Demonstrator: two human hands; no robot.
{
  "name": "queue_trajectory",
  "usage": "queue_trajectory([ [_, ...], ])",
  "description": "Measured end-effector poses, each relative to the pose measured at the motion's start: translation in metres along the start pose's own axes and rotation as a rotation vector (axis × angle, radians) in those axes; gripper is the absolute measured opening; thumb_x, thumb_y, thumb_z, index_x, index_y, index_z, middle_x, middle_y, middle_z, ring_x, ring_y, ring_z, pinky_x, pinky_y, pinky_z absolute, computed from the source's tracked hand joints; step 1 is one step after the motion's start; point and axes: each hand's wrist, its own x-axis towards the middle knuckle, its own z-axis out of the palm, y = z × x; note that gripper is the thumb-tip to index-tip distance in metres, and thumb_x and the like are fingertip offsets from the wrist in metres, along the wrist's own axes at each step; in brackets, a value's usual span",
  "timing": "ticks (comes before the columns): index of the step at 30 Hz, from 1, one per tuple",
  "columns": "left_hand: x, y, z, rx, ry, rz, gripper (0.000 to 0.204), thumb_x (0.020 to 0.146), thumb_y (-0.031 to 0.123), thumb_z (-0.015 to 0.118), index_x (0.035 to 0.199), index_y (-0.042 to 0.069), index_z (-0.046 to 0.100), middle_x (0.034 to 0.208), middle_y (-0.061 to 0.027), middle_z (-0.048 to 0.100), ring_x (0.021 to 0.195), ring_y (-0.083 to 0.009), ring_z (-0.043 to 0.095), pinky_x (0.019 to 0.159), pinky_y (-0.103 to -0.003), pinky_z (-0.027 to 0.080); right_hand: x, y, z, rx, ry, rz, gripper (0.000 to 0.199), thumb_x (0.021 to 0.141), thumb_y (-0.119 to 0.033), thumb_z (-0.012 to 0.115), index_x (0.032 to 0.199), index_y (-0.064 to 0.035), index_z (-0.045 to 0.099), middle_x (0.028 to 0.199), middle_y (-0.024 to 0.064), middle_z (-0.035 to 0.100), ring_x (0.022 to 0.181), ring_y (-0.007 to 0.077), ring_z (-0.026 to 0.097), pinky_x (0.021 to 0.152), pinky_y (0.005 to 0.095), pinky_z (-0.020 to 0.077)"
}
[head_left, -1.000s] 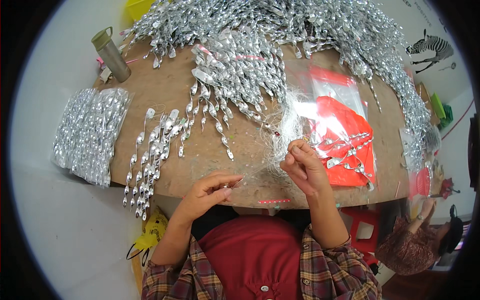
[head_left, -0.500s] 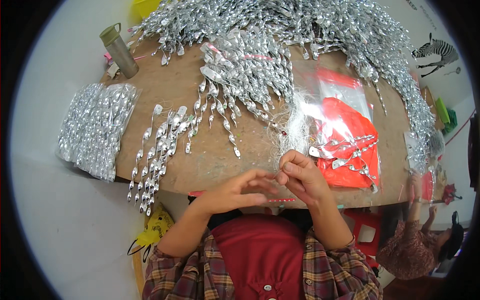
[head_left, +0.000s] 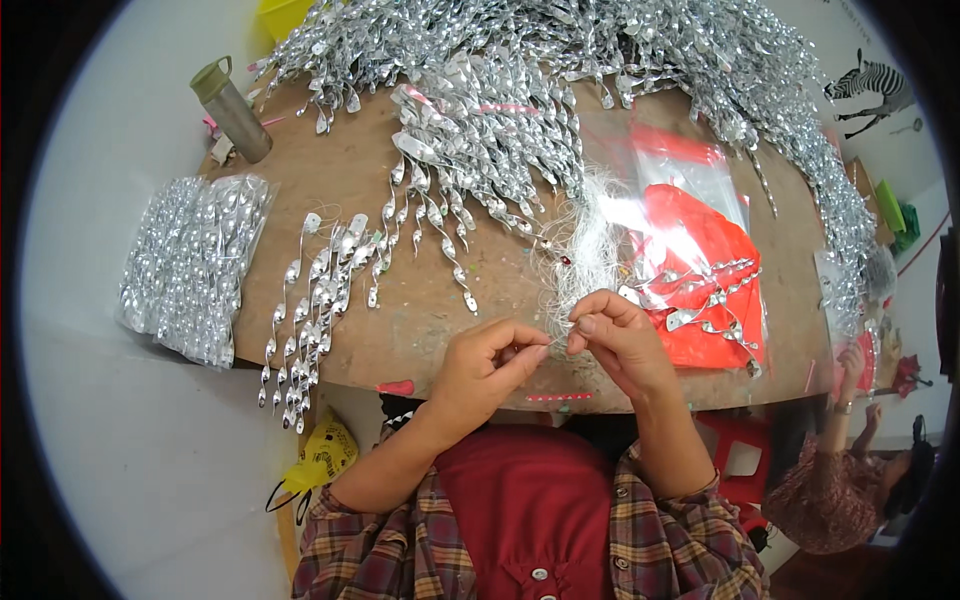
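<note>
Both my hands meet over the table's front edge, fingertips a short gap apart. My left hand [head_left: 495, 365] is closed in a pinch, thumb against forefinger, on what looks like the end of a fine white thread. Opposite it, my right hand [head_left: 628, 348] also pinches the thread, which is barely visible against the table. Just beyond my fingers lies a loose tangle of white threads [head_left: 592, 240]. To the right of it, several silver twisted strips [head_left: 715, 300] rest on a red plastic sheet [head_left: 690, 345].
Silver spirals form a large heap [head_left: 540, 40] at the back and a smaller pile [head_left: 490, 130] mid-table. More strips [head_left: 320, 290] overhang the left edge beside a bagged bundle [head_left: 195, 265]. A flask [head_left: 232, 115] stands back left. Another person [head_left: 835, 490] sits at the right.
My left hand has gone from loosely spread fingers to a pinch, a little farther from my body. My right hand has shifted slightly right, fingertips still together. The strips and threads lie as before.
</note>
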Motion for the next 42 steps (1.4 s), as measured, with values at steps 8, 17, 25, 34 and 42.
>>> queue_trajectory([
  [8,0.002,-0.004,0.0,-0.107,0.056,-0.124,0.008,0.084,0.006,0.059,0.089,0.0,0.06,0.068,0.0033,0.055,0.055,-0.0008,0.046,0.048,-0.016,0.036,-0.003,-0.014,0.019,-0.914,0.25,-0.395,0.018,0.08,-0.003,0.061,0.097,-0.0022,0.061,0.083,0.0057,0.061,0.07,0.0133,0.056,0.064,0.0261,0.0448],
  [17,0.004,-0.007,0.005,0.3,0.156,0.212,0.005,0.083,0.004,0.06,0.087,0.001,0.061,0.069,0.0025,0.054,0.054,-0.0024,0.047,0.048,-0.017,0.036,-0.005,-0.004,0.035,-1.392,0.115,-0.773,0.018,0.072,0.0,0.066,0.088,-0.0068,0.063,0.08,0.0059,0.061,0.072,0.0236,0.057,0.064,0.0319,0.0431],
  [25,-0.005,-0.008,0.006,-0.041,0.133,-0.08,0.012,0.086,0.01,0.058,0.095,0.002,0.062,0.078,-0.0015,0.061,0.065,-0.0051,0.058,0.053,-0.018,0.044,-0.004,0.009,0.03,-0.862,0.148,-0.462,0.011,0.078,-0.001,0.061,0.088,-0.0041,0.06,0.084,0.0033,0.061,0.073,0.0134,0.055,0.067,0.0256,0.0422],
  [34,-0.008,-0.011,0.0,-0.296,0.157,-0.189,0.02,0.089,0.017,0.056,0.102,0.002,0.06,0.085,-0.0017,0.063,0.076,-0.007,0.061,0.059,-0.02,0.049,0.001,0.014,0.031,-0.175,0.032,-0.039,0.008,0.082,-0.007,0.061,0.088,-0.0033,0.058,0.087,-0.0003,0.055,0.077,0.0068,0.049,0.067,0.0202,0.0396],
  [42,-0.006,-0.013,0.001,-0.418,0.116,-0.212,0.014,0.089,0.012,0.056,0.097,0.0,0.058,0.084,-0.0062,0.063,0.072,-0.0095,0.061,0.064,-0.021,0.051,0.001,0.013,0.028,-0.212,0.073,-0.038,0.009,0.082,-0.009,0.063,0.088,-0.004,0.059,0.08,-0.0026,0.056,0.071,0.0049,0.048,0.065,0.0191,0.0391],
])
